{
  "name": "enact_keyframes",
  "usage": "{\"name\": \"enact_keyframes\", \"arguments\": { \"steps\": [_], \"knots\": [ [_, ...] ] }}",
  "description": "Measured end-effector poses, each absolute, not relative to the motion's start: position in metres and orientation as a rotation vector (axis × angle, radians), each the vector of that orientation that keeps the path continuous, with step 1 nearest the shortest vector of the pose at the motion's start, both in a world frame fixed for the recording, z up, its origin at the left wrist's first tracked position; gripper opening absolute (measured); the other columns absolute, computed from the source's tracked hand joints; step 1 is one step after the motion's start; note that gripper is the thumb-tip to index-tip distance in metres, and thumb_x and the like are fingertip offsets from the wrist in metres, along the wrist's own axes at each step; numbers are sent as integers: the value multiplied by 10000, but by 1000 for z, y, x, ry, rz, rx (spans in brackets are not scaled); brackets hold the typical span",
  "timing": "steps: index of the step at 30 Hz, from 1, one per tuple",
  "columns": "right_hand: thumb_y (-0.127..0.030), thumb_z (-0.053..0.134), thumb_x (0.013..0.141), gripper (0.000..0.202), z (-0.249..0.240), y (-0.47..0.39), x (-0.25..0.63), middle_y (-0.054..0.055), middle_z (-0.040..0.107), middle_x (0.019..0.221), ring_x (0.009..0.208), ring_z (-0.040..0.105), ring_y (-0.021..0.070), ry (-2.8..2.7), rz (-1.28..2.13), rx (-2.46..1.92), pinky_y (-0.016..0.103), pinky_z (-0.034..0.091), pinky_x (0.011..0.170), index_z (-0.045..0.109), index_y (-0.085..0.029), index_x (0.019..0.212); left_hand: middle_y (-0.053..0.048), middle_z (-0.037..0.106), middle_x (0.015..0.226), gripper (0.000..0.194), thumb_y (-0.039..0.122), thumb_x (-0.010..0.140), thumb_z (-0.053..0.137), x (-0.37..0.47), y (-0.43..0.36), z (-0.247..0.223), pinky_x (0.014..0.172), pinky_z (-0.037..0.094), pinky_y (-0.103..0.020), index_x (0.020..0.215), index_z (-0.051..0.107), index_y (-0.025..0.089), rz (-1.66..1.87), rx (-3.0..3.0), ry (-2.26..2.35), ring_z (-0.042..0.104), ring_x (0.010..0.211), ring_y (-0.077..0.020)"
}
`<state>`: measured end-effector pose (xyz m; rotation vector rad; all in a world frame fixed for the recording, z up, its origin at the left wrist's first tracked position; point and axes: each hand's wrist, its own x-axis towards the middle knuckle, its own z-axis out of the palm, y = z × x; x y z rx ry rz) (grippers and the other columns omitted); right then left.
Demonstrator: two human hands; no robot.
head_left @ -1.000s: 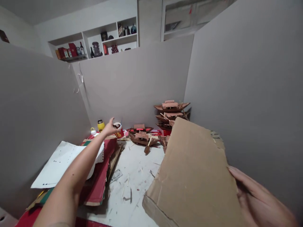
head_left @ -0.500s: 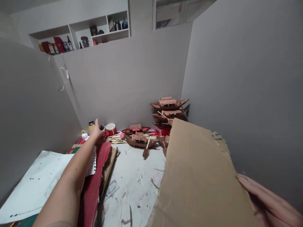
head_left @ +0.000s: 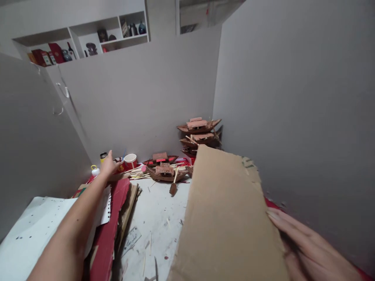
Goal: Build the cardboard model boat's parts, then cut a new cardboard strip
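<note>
My left hand (head_left: 108, 164) is stretched out at the back left, beside the cups; its thumb or a finger points up and another reaches toward a dark-and-red cup (head_left: 119, 164). Whether it touches the cup cannot be made out. My right hand (head_left: 301, 238) grips the right edge of a large brown cardboard sheet (head_left: 228, 210), which is held up on the right over the table. Model boats stand behind: one with an oar (head_left: 164, 171), another (head_left: 160, 158) with red parts, and a stack (head_left: 199, 125) at the back corner.
A white-and-red cup (head_left: 130, 160) stands by thin sticks (head_left: 137, 173). White paper (head_left: 38, 230) and red cardboard (head_left: 109, 234) lie at the left. Scraps are strewn over the white table (head_left: 158, 210). Grey walls (head_left: 146, 89) enclose the table.
The view has shifted, so most things appear farther left. The cardboard now covers the boat pieces right of the oar more fully. My left hand's fingers have spread slightly near the cup.
</note>
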<state>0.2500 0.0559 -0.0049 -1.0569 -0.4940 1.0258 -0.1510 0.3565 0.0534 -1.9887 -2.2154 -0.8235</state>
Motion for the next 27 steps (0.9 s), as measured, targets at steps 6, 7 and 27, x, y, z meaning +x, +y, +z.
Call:
{"name": "enact_keyframes", "arguments": {
  "steps": [6, 7, 27],
  "knots": [
    [-561, 700, 737, 396, 3, 44, 233, 58, 725, 892, 656, 632, 172, -899, 930, -1091, 250, 532, 577, 694, -202, 905, -225, 567, 1307, 695, 386, 824, 581, -126, 287, 93, 963, 448, -463, 1422, 354, 115, -1249, -2143, -2104, 579, 1161, -338],
    [-563, 647, 790, 389, 3, 41, 229, 53, 717, 876, 611, 602, 151, -990, 921, -1085, 241, 506, 548, 687, -198, 916, -184, 647, 1197, 644, 413, 844, 552, -117, 267, 94, 900, 500, -407, 1397, 387, 128, -1304, -2234, -2080, 643, 1059, -289],
    [-414, 695, 749, 440, 17, 29, 218, -3, 680, 823, 669, 643, 146, -1076, 987, -771, 230, 503, 567, 493, -224, 1091, -165, 746, 980, 403, 407, 724, 764, -19, -16, 43, 767, 550, -354, 983, 695, 107, -1757, -3531, -2395, 714, 825, -273]
  ]
}}
